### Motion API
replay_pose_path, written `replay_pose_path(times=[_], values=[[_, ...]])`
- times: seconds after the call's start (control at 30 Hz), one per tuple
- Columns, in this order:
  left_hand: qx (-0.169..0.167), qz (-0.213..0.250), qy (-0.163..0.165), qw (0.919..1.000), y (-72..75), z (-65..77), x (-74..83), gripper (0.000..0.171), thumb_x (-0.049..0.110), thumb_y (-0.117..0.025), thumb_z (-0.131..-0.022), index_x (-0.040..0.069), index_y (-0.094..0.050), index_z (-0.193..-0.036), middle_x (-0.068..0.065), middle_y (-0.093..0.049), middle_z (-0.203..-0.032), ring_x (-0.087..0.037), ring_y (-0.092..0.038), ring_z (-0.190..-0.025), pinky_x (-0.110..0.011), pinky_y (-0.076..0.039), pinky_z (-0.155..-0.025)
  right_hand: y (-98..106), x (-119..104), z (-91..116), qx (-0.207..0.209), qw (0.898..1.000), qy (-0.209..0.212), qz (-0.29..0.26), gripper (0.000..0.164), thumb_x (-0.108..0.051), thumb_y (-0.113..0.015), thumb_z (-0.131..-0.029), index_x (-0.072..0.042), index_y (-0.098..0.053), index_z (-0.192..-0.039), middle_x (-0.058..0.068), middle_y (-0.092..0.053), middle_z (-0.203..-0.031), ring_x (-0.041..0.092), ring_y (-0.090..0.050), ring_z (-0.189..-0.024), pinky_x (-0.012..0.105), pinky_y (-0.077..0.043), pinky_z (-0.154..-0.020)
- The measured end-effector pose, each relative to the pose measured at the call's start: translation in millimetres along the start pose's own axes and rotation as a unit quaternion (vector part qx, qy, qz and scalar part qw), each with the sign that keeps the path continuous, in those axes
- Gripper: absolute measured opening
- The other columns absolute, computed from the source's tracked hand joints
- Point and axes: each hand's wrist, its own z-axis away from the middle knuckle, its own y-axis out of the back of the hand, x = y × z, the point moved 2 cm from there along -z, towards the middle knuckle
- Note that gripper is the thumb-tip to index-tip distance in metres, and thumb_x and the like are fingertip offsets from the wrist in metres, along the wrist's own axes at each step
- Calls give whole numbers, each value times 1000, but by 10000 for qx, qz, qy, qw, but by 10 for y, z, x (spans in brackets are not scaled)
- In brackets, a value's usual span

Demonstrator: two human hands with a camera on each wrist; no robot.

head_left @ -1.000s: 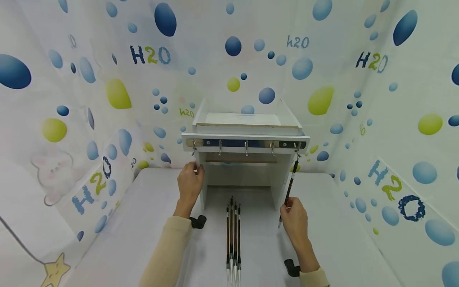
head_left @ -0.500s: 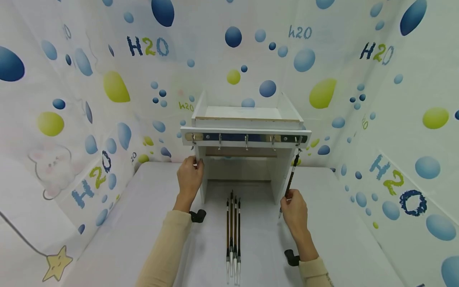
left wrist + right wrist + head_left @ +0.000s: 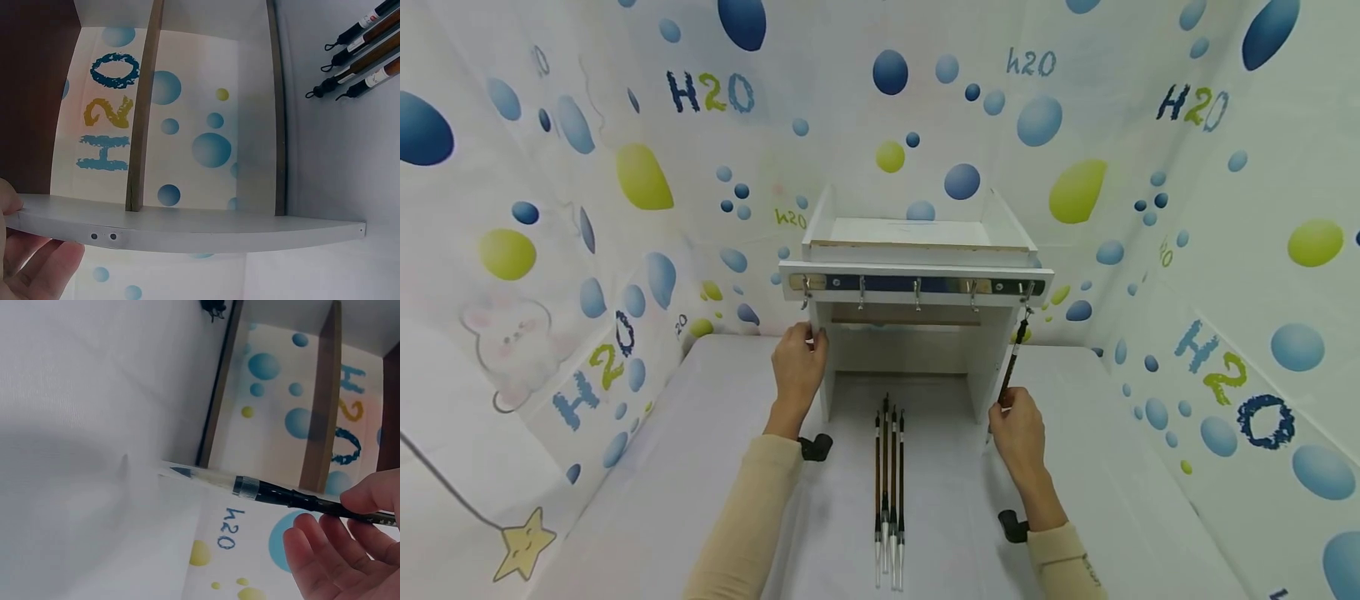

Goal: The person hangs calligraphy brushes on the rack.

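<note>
My left hand (image 3: 797,367) grips the left side panel of a white shelf (image 3: 917,271); in the left wrist view the thumb and fingers lie on opposite faces of the panel (image 3: 187,236). A dark-handled calligraphy brush (image 3: 1013,358) hangs by its loop at the rightmost hook of the metal hook rail (image 3: 887,284), tip down. Between thumb and fingers, my right hand (image 3: 1021,429) pinches its lower handle. A clear cover surrounds the brush's pale bristles with a dark tip, seen in the right wrist view (image 3: 206,477).
Several more brushes (image 3: 890,492) lie side by side on the white table (image 3: 940,500) in front of the shelf, their loops toward it. A bubble-printed backdrop (image 3: 887,117) encloses the back and sides. The other hooks hold nothing.
The head view has tilted slightly down, so everything sits higher in it. Both hands keep their holds, and the brush still hangs at the right-hand hook.
</note>
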Motion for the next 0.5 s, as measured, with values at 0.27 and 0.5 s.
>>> replay_pose_path(times=[0.27, 0.5], values=[[-95, 42, 102, 9999, -5, 5, 16, 21, 12, -66, -93, -8, -68, -99, -24, -71, -91, -36, -74, -76, -49, -61, -68, 6, 15, -48, -85, 9999, -63, 103, 25, -9, -59, -90, 6, -60, -111, 22, -69, -101, 32, -71, -86, 45, -57, -65], [35, 44, 35, 10000, -18, -9, -14, 20, 11, -66, -92, -9, -68, -98, -25, -71, -90, -37, -74, -74, -50, -61, -67, 29, 0, -75, -42, 9999, -45, 100, 30, -10, -59, -90, 6, -60, -115, 22, -69, -101, 33, -72, -87, 47, -57, -67]])
